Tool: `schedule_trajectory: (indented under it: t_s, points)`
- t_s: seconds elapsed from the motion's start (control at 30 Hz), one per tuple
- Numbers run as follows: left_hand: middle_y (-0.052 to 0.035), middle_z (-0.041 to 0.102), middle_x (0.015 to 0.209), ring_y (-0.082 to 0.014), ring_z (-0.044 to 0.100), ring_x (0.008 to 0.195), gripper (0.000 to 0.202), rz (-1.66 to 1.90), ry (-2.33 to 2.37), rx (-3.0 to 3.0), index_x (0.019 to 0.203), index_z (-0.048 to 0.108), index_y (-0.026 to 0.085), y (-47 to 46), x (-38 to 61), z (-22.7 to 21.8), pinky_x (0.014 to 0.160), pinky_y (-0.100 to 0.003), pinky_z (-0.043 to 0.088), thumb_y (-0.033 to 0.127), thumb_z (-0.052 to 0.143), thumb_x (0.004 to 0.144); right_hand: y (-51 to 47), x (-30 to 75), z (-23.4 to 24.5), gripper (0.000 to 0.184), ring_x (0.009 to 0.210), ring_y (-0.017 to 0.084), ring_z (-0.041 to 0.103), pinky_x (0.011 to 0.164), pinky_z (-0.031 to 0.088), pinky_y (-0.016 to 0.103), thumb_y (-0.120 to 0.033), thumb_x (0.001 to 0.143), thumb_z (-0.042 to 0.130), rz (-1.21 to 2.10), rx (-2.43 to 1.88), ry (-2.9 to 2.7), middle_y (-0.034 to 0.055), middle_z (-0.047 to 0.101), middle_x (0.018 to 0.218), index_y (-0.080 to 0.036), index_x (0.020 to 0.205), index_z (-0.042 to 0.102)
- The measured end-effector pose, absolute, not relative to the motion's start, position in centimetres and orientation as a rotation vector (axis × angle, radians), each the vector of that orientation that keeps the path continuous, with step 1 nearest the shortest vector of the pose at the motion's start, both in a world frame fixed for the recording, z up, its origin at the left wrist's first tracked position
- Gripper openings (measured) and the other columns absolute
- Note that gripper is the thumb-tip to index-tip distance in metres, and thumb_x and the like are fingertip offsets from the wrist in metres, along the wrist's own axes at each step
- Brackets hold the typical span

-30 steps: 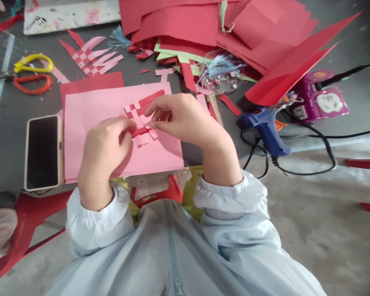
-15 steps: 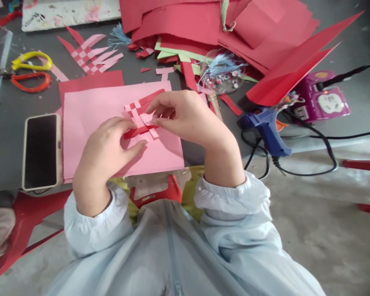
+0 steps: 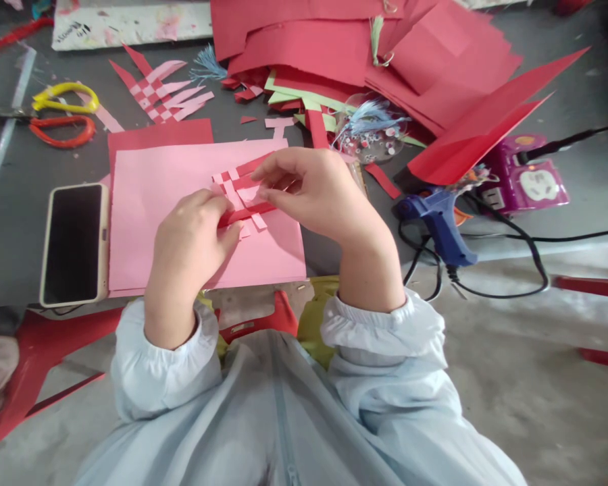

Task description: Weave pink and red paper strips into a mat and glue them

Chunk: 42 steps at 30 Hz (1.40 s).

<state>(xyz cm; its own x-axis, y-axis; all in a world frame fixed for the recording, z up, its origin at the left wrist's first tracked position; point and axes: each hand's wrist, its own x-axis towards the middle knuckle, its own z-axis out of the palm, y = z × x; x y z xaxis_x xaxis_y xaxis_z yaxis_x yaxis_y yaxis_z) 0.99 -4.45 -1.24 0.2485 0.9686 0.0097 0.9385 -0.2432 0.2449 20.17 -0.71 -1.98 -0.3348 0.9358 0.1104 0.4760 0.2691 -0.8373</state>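
Note:
A small weave of red and pink paper strips (image 3: 243,196) lies on a pink paper sheet (image 3: 162,196) on the grey table. My left hand (image 3: 190,243) is curled, its fingers pressing on a red strip at the weave's left side. My right hand (image 3: 309,189) pinches a pink strip at the weave's right side, between thumb and forefinger. Both hands cover much of the weave.
A phone (image 3: 76,243) lies left of the sheet. Yellow and red scissors (image 3: 63,111) and a finished woven piece (image 3: 159,91) lie at the back left. Red paper sheets (image 3: 385,47) are piled behind. A blue glue gun (image 3: 438,219) with its cable and a purple power strip (image 3: 529,175) sit to the right.
My left hand's fingers have curled back onto the red strip after stretching out flat. The right hand keeps its pinch on the pink strip. The view has shifted slightly.

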Motion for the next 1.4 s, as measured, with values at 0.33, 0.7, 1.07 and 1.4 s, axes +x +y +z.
schedule_trajectory:
  t_s: [0.33,0.7,1.07,1.4]
  points:
    - [-0.0074,0.071,0.102,-0.0277,0.066,0.102,0.012,0.243,1.798,2.351,0.093,0.068,0.022,-4.6,0.9,-1.6,0.076,-0.036,0.051,0.026,0.056,0.092,-0.7,20.2,-2.0,0.024,0.08,0.018,0.072,0.079,0.06,0.035,-0.007,0.079,0.061,0.95,-1.252,-1.905,0.0039,0.077,0.088,-0.019,0.094,0.074]
    - [-0.0088,0.072,0.105,-0.0285,0.067,0.105,0.015,0.233,1.775,2.376,0.099,0.071,0.022,-4.7,0.9,-1.4,0.081,-0.038,0.055,0.028,0.058,0.093,-1.0,20.5,-2.0,0.019,0.074,0.017,0.069,0.072,0.054,0.031,-0.007,0.074,0.064,1.058,-1.23,-2.006,0.0039,0.076,0.081,-0.016,0.087,0.075]
    - [-0.0004,0.077,0.109,-0.0201,0.073,0.099,0.014,0.525,1.611,2.293,0.078,0.073,0.023,-6.3,-2.1,0.5,0.091,-0.032,0.058,0.035,0.074,0.084,-1.0,20.8,-1.4,0.016,0.074,0.018,0.065,0.071,0.049,0.033,-0.012,0.081,0.064,0.917,-1.358,-2.061,0.0047,0.075,0.083,-0.018,0.09,0.076]
    - [-0.0194,0.074,0.116,-0.0297,0.07,0.11,0.025,0.648,1.321,2.743,0.114,0.066,0.004,-8.5,1.5,-2.6,0.097,-0.044,0.061,0.019,0.061,0.094,-0.6,20.4,-2.9,0.014,0.075,0.017,0.058,0.072,0.045,0.031,-0.01,0.076,0.069,0.692,-1.369,-2.178,0.0042,0.068,0.081,-0.018,0.081,0.079]
